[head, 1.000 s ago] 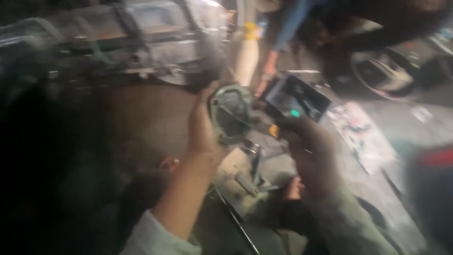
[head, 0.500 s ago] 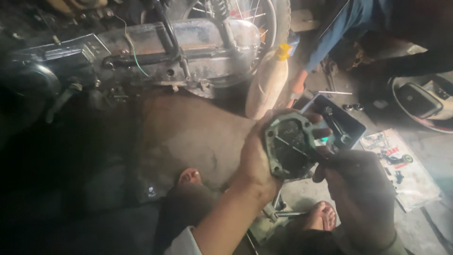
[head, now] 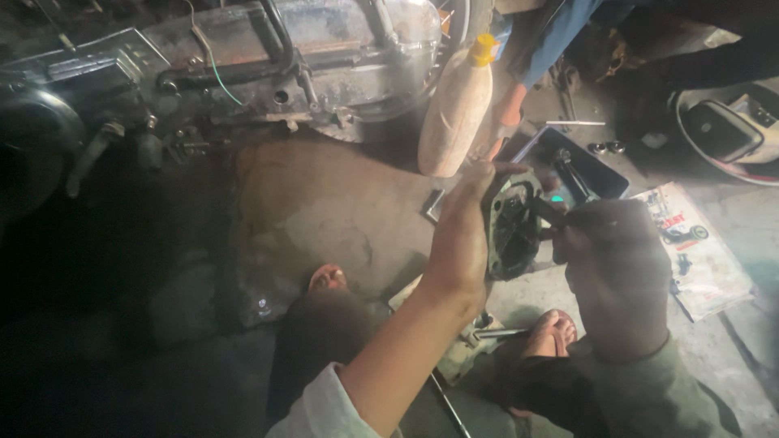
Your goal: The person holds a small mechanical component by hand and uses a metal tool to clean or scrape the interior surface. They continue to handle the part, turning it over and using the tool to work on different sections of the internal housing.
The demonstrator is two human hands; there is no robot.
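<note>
Two hands up: my left hand (head: 462, 235) grips a round metal cover (head: 513, 231) by its rim, my right hand (head: 613, 251) closed on a dark tool (head: 545, 212) against it, above the floor (head: 341, 195), bottle (head: 456, 109) beyond.

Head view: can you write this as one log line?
left hand: holds cover | right hand: tool on cover | bottle behind

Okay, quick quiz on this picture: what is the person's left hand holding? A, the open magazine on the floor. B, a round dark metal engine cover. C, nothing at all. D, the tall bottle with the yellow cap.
B: the left hand grips the rim of the round dark metal cover, while the bottle stands on the floor and the magazine lies off to the side.
</note>
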